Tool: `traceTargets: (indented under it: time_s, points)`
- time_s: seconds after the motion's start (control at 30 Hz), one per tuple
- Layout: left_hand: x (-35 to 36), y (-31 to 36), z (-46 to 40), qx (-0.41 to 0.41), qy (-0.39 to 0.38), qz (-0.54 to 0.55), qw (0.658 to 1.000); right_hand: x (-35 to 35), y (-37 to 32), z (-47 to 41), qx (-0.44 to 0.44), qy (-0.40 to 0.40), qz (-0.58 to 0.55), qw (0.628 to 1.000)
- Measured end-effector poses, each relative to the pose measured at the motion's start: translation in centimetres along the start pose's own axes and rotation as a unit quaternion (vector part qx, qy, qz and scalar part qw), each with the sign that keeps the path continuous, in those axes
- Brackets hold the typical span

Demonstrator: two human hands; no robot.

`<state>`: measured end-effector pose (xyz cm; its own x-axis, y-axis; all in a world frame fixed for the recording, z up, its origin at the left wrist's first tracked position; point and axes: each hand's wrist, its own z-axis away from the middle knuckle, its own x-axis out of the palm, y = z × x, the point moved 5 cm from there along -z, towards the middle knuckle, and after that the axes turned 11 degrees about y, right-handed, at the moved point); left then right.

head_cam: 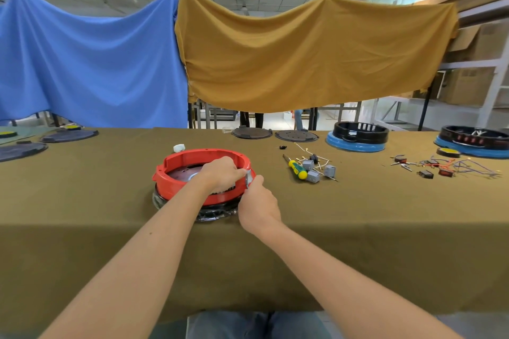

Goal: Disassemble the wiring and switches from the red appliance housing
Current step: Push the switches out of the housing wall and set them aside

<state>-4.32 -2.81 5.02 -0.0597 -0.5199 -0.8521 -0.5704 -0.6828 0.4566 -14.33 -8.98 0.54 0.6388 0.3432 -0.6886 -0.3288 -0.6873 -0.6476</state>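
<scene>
The red ring-shaped appliance housing point(176, 173) sits on a black base at the middle of the table. A small grey switch point(249, 177) stands at the housing's right rim. My left hand point(221, 173) reaches over the near rim into the housing, and its fingertips pinch the grey switch from the left. My right hand point(257, 202) is outside the rim and pinches the same switch from the right. Several removed grey switches point(319, 170) with thin wires lie on the cloth to the right.
A green and yellow screwdriver point(297, 169) lies beside the loose switches. Farther right lie red switches and tangled wires point(451, 166). Two black and blue housings point(358, 136) stand at the back right. Dark round plates point(252, 132) rest along the back edge, with a white lump point(179, 148) behind the housing.
</scene>
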Motion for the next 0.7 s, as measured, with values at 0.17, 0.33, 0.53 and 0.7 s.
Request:
traceTargets:
  time_s: [0.17,0.33,0.53,0.7]
  points:
    - [-0.1,0.0,0.0,0.001,0.005,-0.003,1.000,-0.8,1.0,-0.1,-0.171,0.004,0.139,0.975]
    - [0.0,-0.1,-0.1,-0.001,0.002,0.001,1.000,-1.5,1.4,-1.4,-0.235,0.000,0.183,0.954]
    - [0.0,-0.2,-0.2,-0.001,0.004,-0.004,1.000,-3.0,1.3,-2.8,-0.259,-0.077,0.161,0.949]
    - [0.2,-0.2,-0.3,0.002,0.007,-0.005,1.000,-1.0,1.1,-0.6,-0.093,-0.042,0.002,0.995]
